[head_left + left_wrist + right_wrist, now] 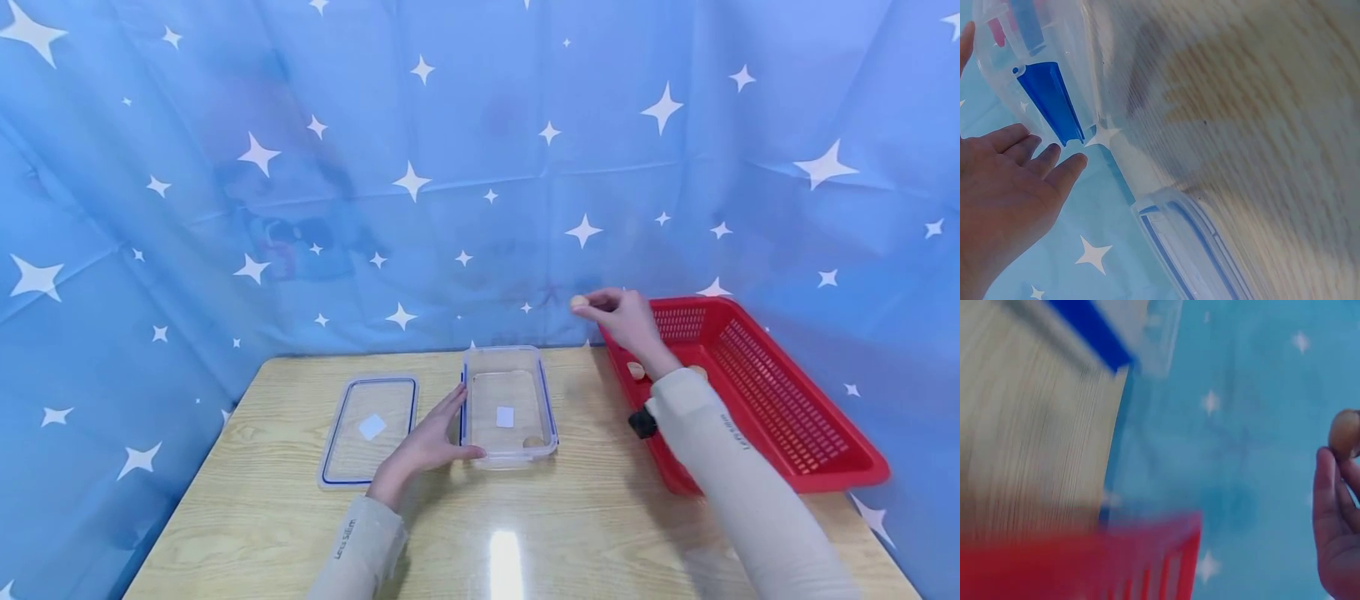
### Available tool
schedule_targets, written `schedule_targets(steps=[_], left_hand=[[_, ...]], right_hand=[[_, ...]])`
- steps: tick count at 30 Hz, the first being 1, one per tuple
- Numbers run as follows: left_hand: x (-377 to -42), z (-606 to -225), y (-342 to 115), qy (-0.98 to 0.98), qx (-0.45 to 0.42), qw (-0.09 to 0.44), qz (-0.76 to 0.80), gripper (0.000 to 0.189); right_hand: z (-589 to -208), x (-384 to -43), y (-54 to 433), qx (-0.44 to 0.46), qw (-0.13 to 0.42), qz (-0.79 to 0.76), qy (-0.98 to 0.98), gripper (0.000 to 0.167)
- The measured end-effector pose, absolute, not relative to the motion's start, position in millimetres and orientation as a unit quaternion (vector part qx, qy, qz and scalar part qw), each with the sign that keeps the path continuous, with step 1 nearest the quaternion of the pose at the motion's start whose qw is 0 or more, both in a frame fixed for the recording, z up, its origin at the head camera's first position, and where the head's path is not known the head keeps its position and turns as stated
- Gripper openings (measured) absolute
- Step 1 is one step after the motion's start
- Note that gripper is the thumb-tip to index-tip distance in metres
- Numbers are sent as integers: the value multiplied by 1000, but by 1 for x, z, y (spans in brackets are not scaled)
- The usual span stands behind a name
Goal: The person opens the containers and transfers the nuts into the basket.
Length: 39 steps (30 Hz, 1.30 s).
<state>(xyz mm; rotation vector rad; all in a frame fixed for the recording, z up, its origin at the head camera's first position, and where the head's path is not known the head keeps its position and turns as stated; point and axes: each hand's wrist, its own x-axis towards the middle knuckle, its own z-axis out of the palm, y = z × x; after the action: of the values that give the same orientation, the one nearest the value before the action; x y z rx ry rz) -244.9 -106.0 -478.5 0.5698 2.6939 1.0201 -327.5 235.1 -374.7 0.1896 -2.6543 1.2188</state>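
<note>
My right hand point(621, 321) pinches a small, rounded tan thing point(1344, 434) between thumb and fingertips, above the far left corner of the red basket point(765, 392). Its exact kind cannot be told. My left hand point(431, 442) spreads its fingers along the left side of the clear plastic box point(506, 458), thumb by the near corner. A blue locking clip point(1050, 100) on the box shows just beyond those fingers in the left wrist view. Inside the box, a similar tan piece point(533, 442) lies at the near right corner, and a white label point(505, 417) shows.
A clear lid point(367, 458) with a blue seal lies left of the box on the wooden table point(247, 517). More tan pieces point(636, 370) are in the basket, partly hidden by my right arm. A blue star-patterned curtain point(480, 208) hangs behind the table.
</note>
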Motion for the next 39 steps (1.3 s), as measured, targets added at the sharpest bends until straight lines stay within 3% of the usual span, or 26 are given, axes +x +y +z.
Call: schedule_targets(steps=[8, 17, 26, 39], left_hand=[[-247, -482, -107, 910, 196, 104, 350, 107], [-248, -482, -105, 908, 198, 99, 355, 106], [-245, -485, -108, 908, 192, 100, 358, 107], [-245, -484, -107, 909, 193, 102, 356, 106]], right_hand=[[-387, -325, 310, 15, 101, 392, -914, 68], [-424, -311, 352, 11, -7, 377, -926, 64], [-463, -312, 360, 22, -79, 372, -925, 54], [-472, -317, 348, 61, -88, 298, -949, 55]])
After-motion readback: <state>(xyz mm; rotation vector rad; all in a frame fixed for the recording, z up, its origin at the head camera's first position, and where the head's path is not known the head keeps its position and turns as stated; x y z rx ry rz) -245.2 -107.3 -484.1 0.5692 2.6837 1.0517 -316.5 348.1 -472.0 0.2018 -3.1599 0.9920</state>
